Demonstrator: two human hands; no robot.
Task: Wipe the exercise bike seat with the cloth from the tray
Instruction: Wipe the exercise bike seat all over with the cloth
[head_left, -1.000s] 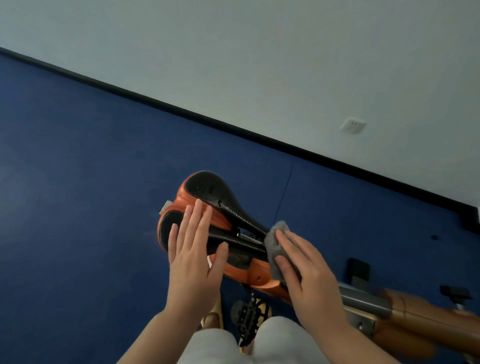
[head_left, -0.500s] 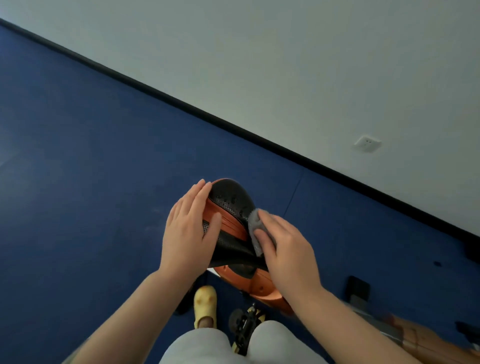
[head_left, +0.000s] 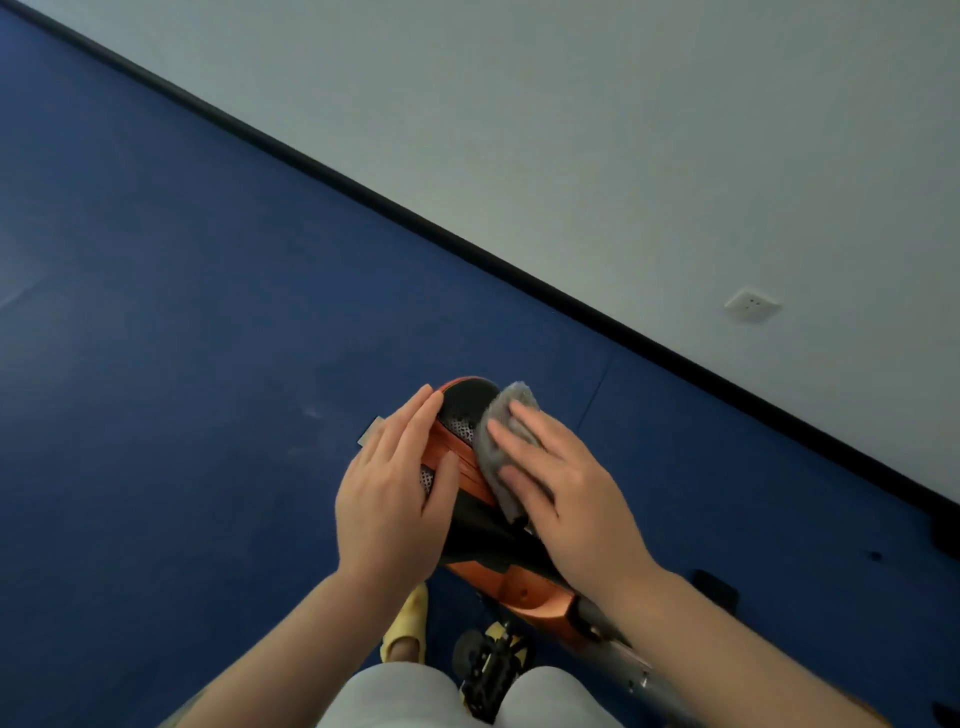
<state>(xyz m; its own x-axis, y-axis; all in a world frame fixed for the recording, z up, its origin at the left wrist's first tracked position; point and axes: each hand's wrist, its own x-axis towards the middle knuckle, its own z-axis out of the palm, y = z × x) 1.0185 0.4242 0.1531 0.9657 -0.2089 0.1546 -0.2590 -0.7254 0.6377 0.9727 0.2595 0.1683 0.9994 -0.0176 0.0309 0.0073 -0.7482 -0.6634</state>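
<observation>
The black and orange exercise bike seat (head_left: 465, 408) sits low in the middle of the head view, its wide rear end pointing away from me. My left hand (head_left: 392, 493) lies flat along the seat's left side, fingers together, thumb over the top. My right hand (head_left: 563, 486) presses a small grey cloth (head_left: 493, 447) onto the right side of the seat's wide end. The cloth pokes out beyond my fingertips. Both hands hide most of the seat. The tray is out of view.
Blue floor (head_left: 182, 338) spreads to the left and beyond the seat. A pale wall with a black skirting (head_left: 467, 249) and a white socket (head_left: 752, 305) runs behind. Below the seat are a bike pedal (head_left: 488, 662), my yellow slipper (head_left: 408, 621) and my knees.
My right hand has slid the cloth from the seat's narrow nose up to its wide rear end. My left hand stayed on the seat's left side. The view tilted down.
</observation>
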